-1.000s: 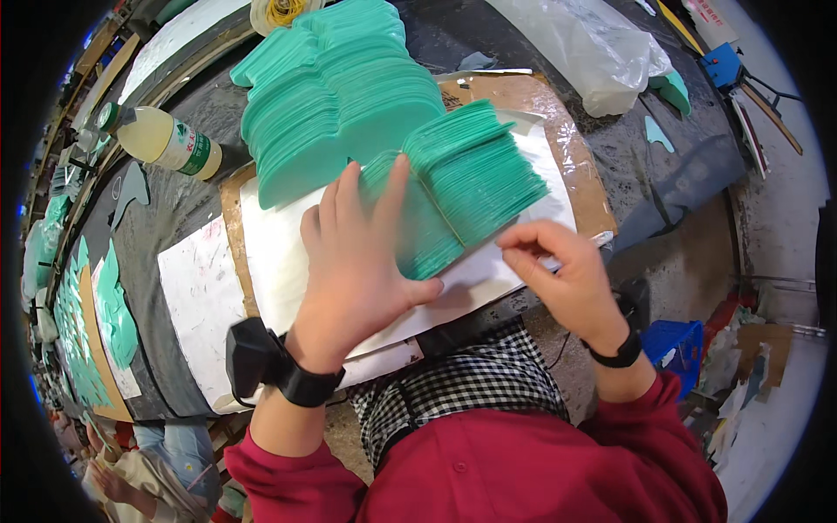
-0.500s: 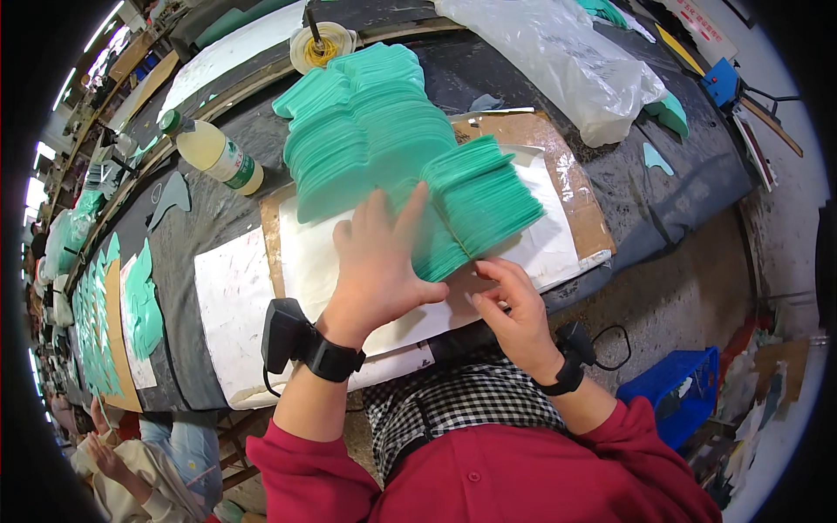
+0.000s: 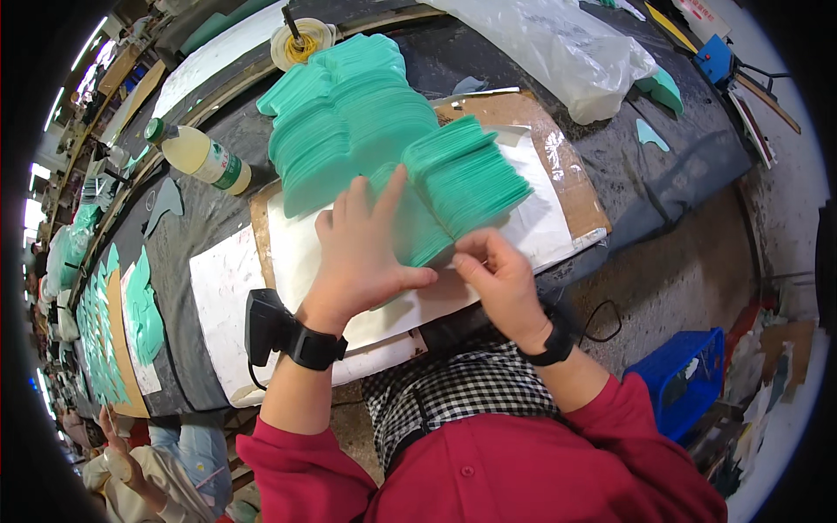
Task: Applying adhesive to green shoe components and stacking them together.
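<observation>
The left hand [image 3: 362, 257] lies flat with its fingers spread on the fanned stack of thin teal-green cut sheets [image 3: 453, 187], probably to stop the pile from sliding on the white paper-covered board [image 3: 305, 261] on the tabletop. At its 3 o'clock, the right hand [image 3: 497, 279] has fingers pinched together on the stack's lower edge, seemingly to separate one sheet.

Red sleeves, pushed up; a black-and-white checked apron; black wristbands, the left one bearing a boxy black device.
</observation>
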Demonstrator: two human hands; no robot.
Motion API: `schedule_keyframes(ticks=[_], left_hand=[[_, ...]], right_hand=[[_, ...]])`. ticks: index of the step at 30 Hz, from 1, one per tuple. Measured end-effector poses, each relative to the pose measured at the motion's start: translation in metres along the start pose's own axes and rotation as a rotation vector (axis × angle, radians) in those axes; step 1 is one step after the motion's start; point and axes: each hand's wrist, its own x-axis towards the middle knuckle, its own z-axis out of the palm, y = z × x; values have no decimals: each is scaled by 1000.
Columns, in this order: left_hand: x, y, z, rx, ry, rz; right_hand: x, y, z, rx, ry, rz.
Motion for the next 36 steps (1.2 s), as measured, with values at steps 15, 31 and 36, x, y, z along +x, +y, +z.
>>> schedule_keyframes(ticks=[15,31,36], left_hand=[[-56,0,24,-568,458,-285],[-18,-32,30,-1285,566,-567],[-2,-22,25,-1692,502,-706]], right_hand=[[85,-11,-75,-31,105,-83],[133,-18,-62,110,-8,109],[166,-14,-64,343,-249,159]])
